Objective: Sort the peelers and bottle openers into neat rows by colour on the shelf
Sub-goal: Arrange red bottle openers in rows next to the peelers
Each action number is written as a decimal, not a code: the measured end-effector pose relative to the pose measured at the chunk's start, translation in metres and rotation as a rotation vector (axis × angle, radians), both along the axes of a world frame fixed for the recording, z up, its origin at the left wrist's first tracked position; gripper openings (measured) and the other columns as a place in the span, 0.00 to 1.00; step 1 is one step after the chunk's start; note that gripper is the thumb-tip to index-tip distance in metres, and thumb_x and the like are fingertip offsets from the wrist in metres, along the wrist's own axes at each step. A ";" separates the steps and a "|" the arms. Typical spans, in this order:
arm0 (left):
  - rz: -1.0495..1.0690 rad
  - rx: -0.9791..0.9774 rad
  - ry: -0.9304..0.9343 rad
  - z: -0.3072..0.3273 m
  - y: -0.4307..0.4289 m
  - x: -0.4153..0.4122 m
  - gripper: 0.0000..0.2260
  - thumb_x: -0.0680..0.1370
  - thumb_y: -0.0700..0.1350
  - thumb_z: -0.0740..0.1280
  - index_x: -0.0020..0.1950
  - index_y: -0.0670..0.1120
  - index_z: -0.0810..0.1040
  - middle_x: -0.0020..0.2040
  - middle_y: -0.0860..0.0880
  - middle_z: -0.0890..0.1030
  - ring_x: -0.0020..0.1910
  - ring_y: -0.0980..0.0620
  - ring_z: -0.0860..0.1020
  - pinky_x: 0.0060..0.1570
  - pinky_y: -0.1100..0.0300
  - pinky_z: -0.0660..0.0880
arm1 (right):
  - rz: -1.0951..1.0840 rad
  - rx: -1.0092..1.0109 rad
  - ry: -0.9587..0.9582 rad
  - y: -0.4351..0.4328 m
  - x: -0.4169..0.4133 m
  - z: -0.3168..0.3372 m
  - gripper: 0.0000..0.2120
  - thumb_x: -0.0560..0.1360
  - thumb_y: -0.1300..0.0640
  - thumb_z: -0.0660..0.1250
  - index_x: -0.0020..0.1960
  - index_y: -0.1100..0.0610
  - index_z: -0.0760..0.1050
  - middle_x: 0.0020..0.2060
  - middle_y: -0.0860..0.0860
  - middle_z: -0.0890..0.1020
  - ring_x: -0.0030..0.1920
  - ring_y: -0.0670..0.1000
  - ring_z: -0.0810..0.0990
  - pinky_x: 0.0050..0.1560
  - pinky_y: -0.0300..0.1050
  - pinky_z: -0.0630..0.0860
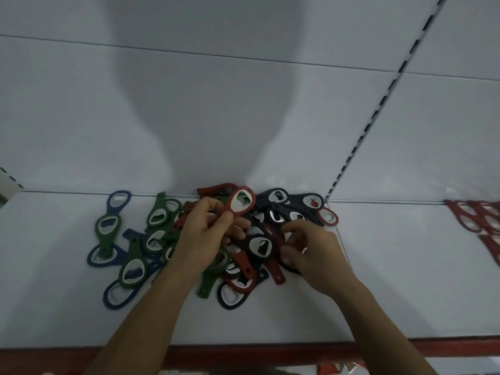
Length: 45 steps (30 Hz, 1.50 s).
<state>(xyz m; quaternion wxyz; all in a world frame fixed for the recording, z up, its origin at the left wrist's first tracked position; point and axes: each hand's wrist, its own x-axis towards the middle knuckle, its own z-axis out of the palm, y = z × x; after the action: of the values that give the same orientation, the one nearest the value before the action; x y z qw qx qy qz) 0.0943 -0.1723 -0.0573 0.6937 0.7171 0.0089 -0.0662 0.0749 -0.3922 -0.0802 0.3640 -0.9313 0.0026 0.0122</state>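
Left hand [209,234], centre of the frame: clenched round the narrow handle of a red bottle opener [240,204], lifted so its oval head stood just above the heap, pale metal insert showing inside a smooth red plastic rim. Right hand [311,250], a little lower and to the right: fingers curled down into the heap, fingertips hidden among the pieces; whether grasping anything, could not tell.

Heap of bottle openers [243,255], centre of the frame, on the white shelf [378,266]: flat, teardrop-shaped pieces with oval heads and short holed tails, matte plastic in red, green, blue and near-black, most with shiny metal plates in the opening, piled crosswise and overlapping. Green opener [107,226] at centre left, lying over a blue one [101,257], a little apart from the main pile; further green and blue ones beside them. Dark openers [295,204] clustered at the upper right of the heap, against the back panel.

Group of red openers [479,220] at the right edge of the frame, well apart from the heap, lying side by side and partly cut off. Shelf surface smooth and pale, with a red front edge [270,350] along the bottom of the frame. Slotted metal upright [378,112] running diagonally at upper right.
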 end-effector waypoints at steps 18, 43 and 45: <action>0.313 -0.317 0.036 -0.007 0.031 -0.011 0.10 0.86 0.45 0.59 0.57 0.41 0.78 0.44 0.45 0.85 0.33 0.46 0.79 0.37 0.55 0.75 | 0.210 -0.274 -0.062 0.057 0.000 0.009 0.12 0.73 0.44 0.75 0.51 0.45 0.76 0.41 0.38 0.75 0.40 0.39 0.73 0.41 0.34 0.73; 0.432 -0.611 0.106 -0.012 0.064 -0.026 0.07 0.84 0.48 0.62 0.59 0.47 0.74 0.33 0.48 0.69 0.26 0.54 0.65 0.26 0.59 0.70 | 0.634 -0.622 -0.067 0.160 0.127 0.001 0.26 0.80 0.36 0.61 0.63 0.57 0.75 0.62 0.59 0.75 0.63 0.60 0.74 0.63 0.57 0.74; 0.397 -0.644 0.129 -0.012 0.066 -0.029 0.06 0.84 0.44 0.61 0.60 0.51 0.73 0.34 0.47 0.71 0.25 0.54 0.64 0.25 0.60 0.68 | 0.667 -0.501 -0.059 0.155 0.137 0.001 0.20 0.79 0.39 0.66 0.55 0.57 0.78 0.55 0.57 0.78 0.58 0.58 0.76 0.58 0.53 0.75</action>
<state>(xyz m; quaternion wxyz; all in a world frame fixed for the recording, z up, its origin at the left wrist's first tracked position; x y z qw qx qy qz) 0.0656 -0.1064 -0.0693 0.8808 0.4413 0.1698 0.0251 0.2115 -0.2370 -0.0797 0.1023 -0.9409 -0.3065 0.1017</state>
